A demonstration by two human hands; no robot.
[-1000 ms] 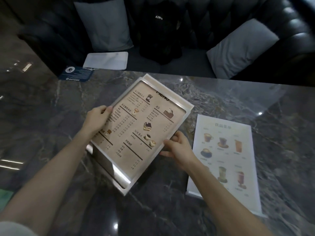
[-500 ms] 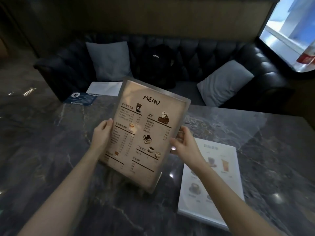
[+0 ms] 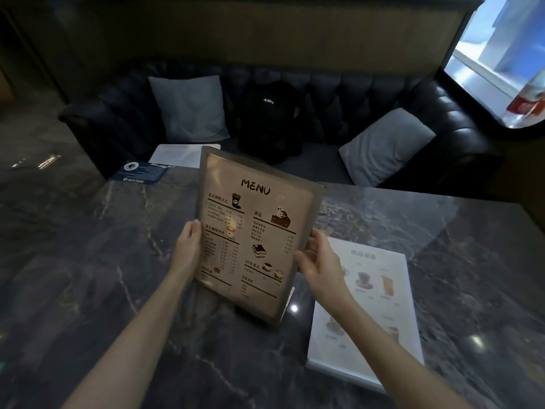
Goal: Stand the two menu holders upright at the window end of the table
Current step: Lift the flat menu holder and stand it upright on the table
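A brown menu holder [image 3: 259,219] headed "MENU" is held nearly upright above the dark marble table [image 3: 88,261], tilted a little to the right. My left hand [image 3: 188,249] grips its left edge and my right hand [image 3: 317,261] grips its right edge. A second, white menu holder [image 3: 380,293] with drink pictures lies flat on the table to the right, partly hidden by my right forearm. The window [image 3: 501,54] is at the upper right.
A black tufted sofa [image 3: 383,93] runs behind the table with two grey cushions [image 3: 188,110] and a black backpack [image 3: 271,116]. A dark blue card [image 3: 141,171] lies at the table's far left edge. A white sheet [image 3: 177,154] rests on the sofa seat.
Both hands have lifted the brown menu holder from lying slanted near the table to nearly upright. The camera has tipped up, bringing the window into view.
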